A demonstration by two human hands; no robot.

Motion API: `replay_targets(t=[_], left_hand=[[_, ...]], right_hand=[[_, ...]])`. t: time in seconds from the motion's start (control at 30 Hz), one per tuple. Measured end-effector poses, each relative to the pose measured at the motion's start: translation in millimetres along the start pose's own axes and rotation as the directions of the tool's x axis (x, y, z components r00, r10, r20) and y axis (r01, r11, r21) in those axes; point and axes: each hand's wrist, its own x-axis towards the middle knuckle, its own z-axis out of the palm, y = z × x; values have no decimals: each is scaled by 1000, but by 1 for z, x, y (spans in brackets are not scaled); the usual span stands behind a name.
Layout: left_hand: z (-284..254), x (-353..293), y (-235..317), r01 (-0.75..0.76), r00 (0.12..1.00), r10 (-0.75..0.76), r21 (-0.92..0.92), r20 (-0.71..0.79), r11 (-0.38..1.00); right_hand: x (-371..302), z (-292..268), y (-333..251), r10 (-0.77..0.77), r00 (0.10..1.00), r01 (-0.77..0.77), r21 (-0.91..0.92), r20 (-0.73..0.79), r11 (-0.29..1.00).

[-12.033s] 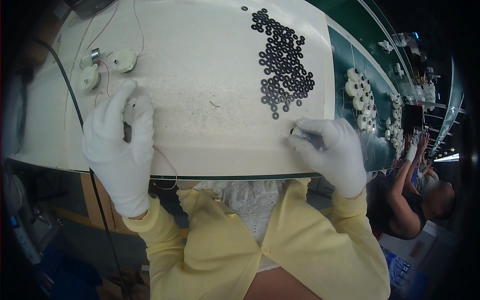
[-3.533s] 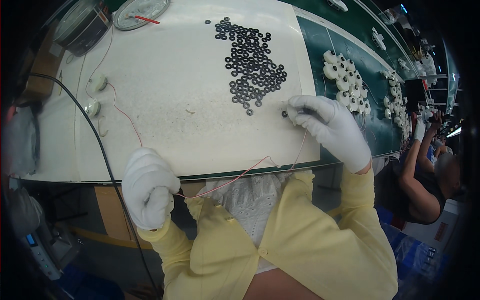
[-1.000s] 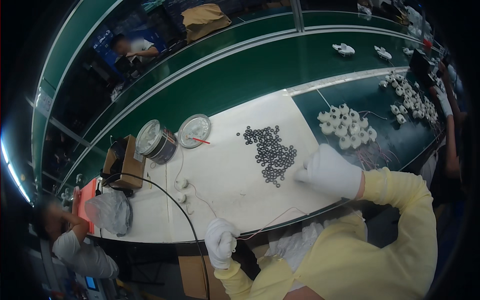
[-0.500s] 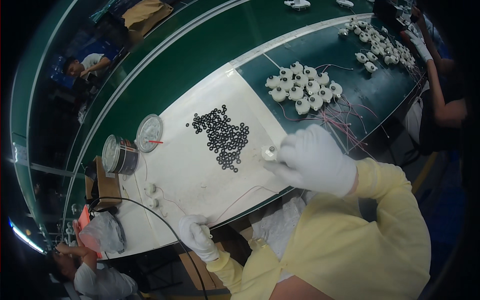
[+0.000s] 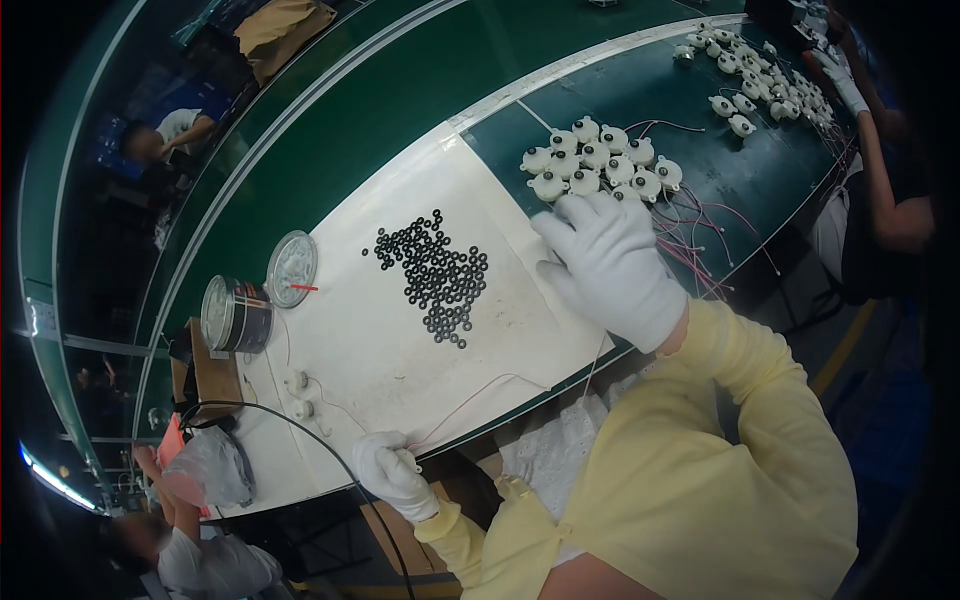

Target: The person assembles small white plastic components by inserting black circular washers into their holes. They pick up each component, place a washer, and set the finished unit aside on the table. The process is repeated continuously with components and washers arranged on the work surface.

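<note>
My gloved right hand [image 5: 612,268] reaches over the near edge of a cluster of small white motors [image 5: 594,155]. Its thumb and fingers are spread, with nothing visible between thumb and forefinger; its fingers cover part of the cluster's front row. A thin wire hangs over the table edge below the right wrist. My gloved left hand [image 5: 396,476] is closed at the table's front edge around a small white part [image 5: 409,460], mostly hidden, apparently a motor. A pinkish wire [image 5: 470,402] trails from it. Many small black rings [image 5: 432,275] lie loose on the white sheet between the hands.
Two white motors [image 5: 299,393] rest at the left, near a tin [image 5: 236,314] and a round lid [image 5: 293,268] with a red stick. A black cable [image 5: 330,445] arches beside my left hand. More motors [image 5: 755,80] lie far right, near a co-worker's gloved hand [image 5: 842,84].
My right hand has moved away from me to the motor cluster. The white motor between its thumb and fingers is no longer visible. The left hand has barely moved.
</note>
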Motion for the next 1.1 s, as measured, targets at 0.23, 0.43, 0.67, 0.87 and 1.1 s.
replay_targets(t=[0.23, 0.43, 0.67, 0.87, 1.1], left_hand=[[5, 2, 15, -22, 999, 23, 30, -32, 999], [6, 6, 37, -361, 918, 341, -71, -202, 930], [35, 25, 114, -721, 692, 721, -9, -17, 692], [48, 38, 135, -631, 773, 622, 40, 125, 775], [66, 31, 134, -448, 894, 436, 233, 103, 863]], right_hand=[[3, 3, 18, -16, 1000, 16, -130, -3, 991], [11, -25, -9, 21, 997, -5, 232, -69, 973], [-30, -24, -88, -312, 815, -567, 784, 489, -254], [-31, -9, -96, -339, 508, -786, 265, 792, -558], [-73, 2, -107, -141, 786, -541, 780, 602, 314]])
